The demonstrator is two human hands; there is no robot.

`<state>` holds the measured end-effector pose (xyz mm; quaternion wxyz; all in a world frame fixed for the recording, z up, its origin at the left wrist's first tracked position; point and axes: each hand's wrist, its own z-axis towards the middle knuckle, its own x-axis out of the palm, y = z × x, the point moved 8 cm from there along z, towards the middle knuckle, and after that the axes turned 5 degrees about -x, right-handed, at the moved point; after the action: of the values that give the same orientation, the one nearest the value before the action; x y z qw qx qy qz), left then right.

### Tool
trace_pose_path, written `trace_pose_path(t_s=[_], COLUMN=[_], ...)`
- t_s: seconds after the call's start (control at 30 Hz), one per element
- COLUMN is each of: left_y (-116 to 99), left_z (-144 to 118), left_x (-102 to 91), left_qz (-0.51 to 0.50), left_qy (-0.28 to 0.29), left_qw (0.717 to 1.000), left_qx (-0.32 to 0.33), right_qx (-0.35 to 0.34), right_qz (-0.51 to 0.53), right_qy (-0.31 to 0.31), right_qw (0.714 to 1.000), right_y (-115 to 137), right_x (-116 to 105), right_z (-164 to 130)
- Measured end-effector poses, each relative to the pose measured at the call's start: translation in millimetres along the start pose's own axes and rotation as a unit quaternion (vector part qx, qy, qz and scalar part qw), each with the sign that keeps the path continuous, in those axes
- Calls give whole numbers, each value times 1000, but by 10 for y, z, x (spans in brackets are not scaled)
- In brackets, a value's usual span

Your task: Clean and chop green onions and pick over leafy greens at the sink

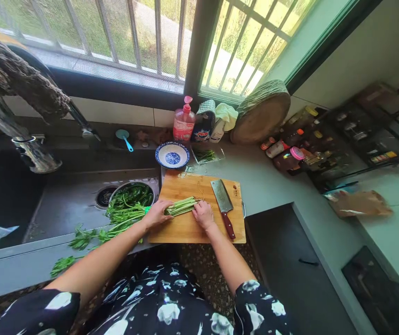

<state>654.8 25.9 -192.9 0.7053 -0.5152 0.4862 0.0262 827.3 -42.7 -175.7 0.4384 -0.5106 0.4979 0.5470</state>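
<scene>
A bunch of celery [182,206] lies across the wooden cutting board [175,231], its leafy end hanging left over the sink edge. My left hand [158,213] is closed around the stalks near a green band. At the cut, right-hand end of the stalks, my right hand [203,214] grips the tips with bent fingers. A cleaver [222,197] with a dark red handle rests flat on the board, just right of my right hand and apart from it.
In the sink [70,186] sits a bowl of green peppers [135,193] beneath a faucet [39,158]. Behind the board stand a blue-and-white bowl [172,155], a clear tray [208,154] with greens, and a pink pump bottle [184,125]. A round chopping block [262,114] leans by the window.
</scene>
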Motion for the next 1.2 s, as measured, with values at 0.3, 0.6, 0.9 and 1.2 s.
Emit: trace_pose_path(t_s=[0.3,0.6,0.9,1.2], left_y=[-10,-66,-72,-56], left_z=[-27,-79,-63,-42], left_x=[46,89,106,130], left_qz=[17,40,38,26], left_qy=[-50,-50,-48,-34], left_qw=[998,995,995,997], left_qx=[46,79,74,66], right_qx=[423,393,288,245], right_qz=[13,-3,156,102], right_qy=[43,71,-5,133], right_qw=[905,917,945,955], right_y=[-1216,-1022,-87,741], right_x=[-371,-305,-810,-546], right_z=[-924,-852,-805,-543])
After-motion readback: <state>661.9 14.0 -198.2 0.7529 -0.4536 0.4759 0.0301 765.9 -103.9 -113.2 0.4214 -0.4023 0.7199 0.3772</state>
